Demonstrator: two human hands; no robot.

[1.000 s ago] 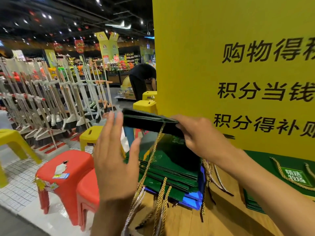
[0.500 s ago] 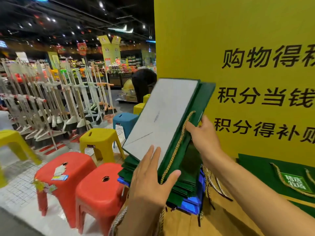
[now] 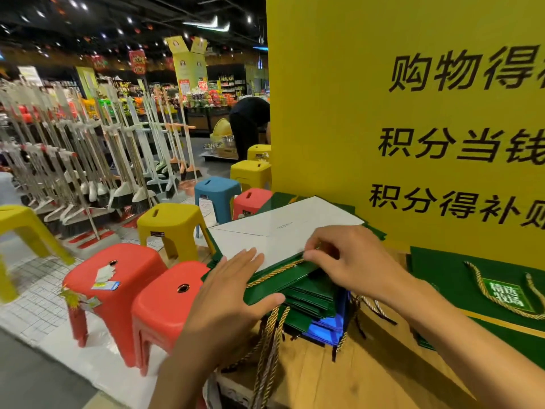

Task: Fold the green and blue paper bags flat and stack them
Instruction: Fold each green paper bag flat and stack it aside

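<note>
Two hands work low in the centre of the frame. The left hand (image 3: 236, 290) lies flat with straight fingers, pressing the near end of the top bag (image 3: 280, 231), which is green with a white panel. The right hand (image 3: 348, 261) pinches the bag's edge beside its gold cord (image 3: 277, 271). This bag rests on the pile (image 3: 312, 299) of green and blue bags on the wooden bench (image 3: 339, 373). The step would probably go best by squaring the edges, tucking in the cord and pressing flat. A yellow sign (image 3: 413, 113) fills the upper right.
</note>
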